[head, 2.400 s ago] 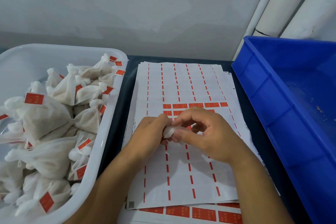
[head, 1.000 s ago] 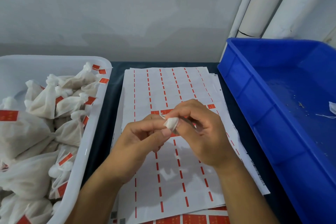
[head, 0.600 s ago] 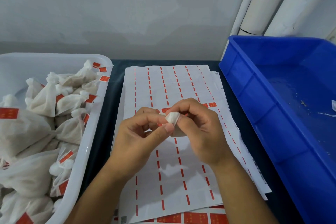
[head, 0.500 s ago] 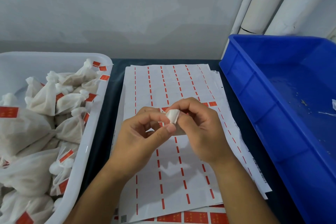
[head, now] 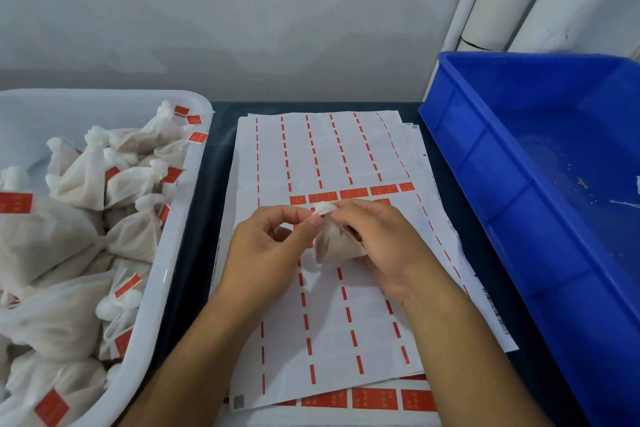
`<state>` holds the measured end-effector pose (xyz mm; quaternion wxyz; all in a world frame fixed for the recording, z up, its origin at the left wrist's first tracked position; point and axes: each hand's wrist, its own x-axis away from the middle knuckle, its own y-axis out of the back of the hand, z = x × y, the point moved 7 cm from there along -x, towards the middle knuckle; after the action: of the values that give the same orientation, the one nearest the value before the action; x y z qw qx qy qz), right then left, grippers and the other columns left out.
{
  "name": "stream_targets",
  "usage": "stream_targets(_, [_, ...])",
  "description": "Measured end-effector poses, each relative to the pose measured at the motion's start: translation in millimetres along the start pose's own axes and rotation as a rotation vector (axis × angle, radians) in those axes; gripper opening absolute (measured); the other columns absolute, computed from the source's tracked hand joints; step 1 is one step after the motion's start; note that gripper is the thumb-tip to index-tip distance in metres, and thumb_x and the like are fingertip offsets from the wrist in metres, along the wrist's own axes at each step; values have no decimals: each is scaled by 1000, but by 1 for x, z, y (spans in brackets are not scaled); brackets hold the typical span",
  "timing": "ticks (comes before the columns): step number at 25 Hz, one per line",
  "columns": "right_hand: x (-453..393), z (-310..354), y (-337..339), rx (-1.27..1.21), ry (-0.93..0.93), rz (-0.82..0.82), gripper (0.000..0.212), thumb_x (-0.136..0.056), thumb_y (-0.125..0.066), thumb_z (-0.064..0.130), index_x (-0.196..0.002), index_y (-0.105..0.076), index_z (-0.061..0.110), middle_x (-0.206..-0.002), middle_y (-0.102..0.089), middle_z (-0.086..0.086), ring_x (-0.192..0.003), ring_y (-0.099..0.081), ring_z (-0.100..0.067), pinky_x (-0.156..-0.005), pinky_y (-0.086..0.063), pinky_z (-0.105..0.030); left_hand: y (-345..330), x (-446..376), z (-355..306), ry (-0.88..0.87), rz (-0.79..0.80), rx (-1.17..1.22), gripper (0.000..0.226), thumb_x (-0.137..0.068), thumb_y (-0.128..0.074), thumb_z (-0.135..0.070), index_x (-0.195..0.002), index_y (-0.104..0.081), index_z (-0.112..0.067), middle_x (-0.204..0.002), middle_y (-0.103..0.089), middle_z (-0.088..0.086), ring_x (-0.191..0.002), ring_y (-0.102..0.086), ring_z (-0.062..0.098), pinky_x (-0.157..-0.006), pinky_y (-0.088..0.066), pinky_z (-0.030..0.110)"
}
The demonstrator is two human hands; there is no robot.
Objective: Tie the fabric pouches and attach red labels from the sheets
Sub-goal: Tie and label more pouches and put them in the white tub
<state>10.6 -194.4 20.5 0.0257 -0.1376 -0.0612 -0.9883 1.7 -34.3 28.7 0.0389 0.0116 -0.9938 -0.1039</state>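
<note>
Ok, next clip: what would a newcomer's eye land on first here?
Probably the two hands at centre: the left hand and the right hand pinch the knotted top of a small fabric pouch above the mostly peeled label sheet. Next, the big blue bin on the right, nearly bare inside. Then the white tub on the left, heaped with tied pouches bearing red labels.

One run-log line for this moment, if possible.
step: tying pouch | left hand: pinches knot | right hand: holds pouch | over label sheet
</note>
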Motion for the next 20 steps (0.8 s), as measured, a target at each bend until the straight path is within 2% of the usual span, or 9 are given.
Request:
stream_targets(1, [-1, -4, -1, -45, -51, 19, 22, -100, -61, 36, -104, -80, 27, -106, -76, 3, -111, -67, -19, -99, -57, -46, -1, -1, 3, 12, 10, -2, 12, -90, -72, -41, -87, -76, -31, -94, -74, -10, -82, -69, 6, -66, -53, 16])
stream_targets(3, [-1, -8, -1, -133, -98, 50, 24, -98, -60, 31, -103, -80, 18, -109, -75, -8, -116, -65, -31, -102, -53, -50, 0, -1, 5, 23, 38, 12, 12, -91, -71, -41, -86, -76, -32, -95, -75, -11, -87, -71, 9, -66, -55, 15])
stream_targets(7, [0, -15, -3, -258, -163, 93, 27, -98, -57, 26, -107, -79, 12, -118, -72, -15, -122, -63, -35, -110, -48, -55, -5, 1, 2, 36, 134, 31, 11, -92, -69, -42, -84, -76, -39, -91, -74, -17, -83, -68, -4, -62, -48, 5])
stream_targets(9, [-1, -18, -5, -300, -191, 107, 29, -99, -55, 23, -107, -78, 8, -122, -70, -20, -124, -62, -37, -112, -46, -57, -6, 1, 3, 41, 158, 10, 11, -93, -68, -43, -86, -75, -38, -90, -72, -19, -83, -66, -7, -61, -48, 6])
stream_targets(12, [0, -15, -7, -348, -189, 132, 28, -100, -55, 24, -102, -80, 10, -113, -74, -16, -115, -66, -31, -107, -49, -51, -4, 0, 1, 4, 143, -59, 12, -93, -67, -46, -86, -73, -38, -93, -70, -20, -86, -65, -7, -62, -50, 9])
stream_targets(14, [1, -10, -7, -331, -145, 147, 25, -99, -60, 28, -98, -81, 13, -106, -74, -14, -108, -68, -30, -101, -53, -50, -1, -1, -2, -57, 78, -119, 12, -92, -69, -45, -85, -71, -36, -95, -67, -19, -88, -62, -7, -63, -48, 5])
stream_targets(16, [0, -9, -4, -317, -123, 123, 24, -97, -65, 32, -98, -81, 14, -110, -75, -16, -110, -69, -33, -97, -56, -48, 1, -2, -5, -108, 13, -178, 11, -91, -70, -45, -85, -70, -36, -99, -64, -20, -92, -60, -7, -65, -46, 2])
stream_targets(20, [-1, -9, -5, -356, -121, 114, 24, -96, -69, 36, -99, -82, 16, -106, -75, -11, -106, -69, -26, -88, -55, -39, 2, -3, -3, -102, 1, -91, 11, -88, -72, -47, -83, -73, -38, -96, -67, -21, -91, -64, -2, -68, -48, 4])
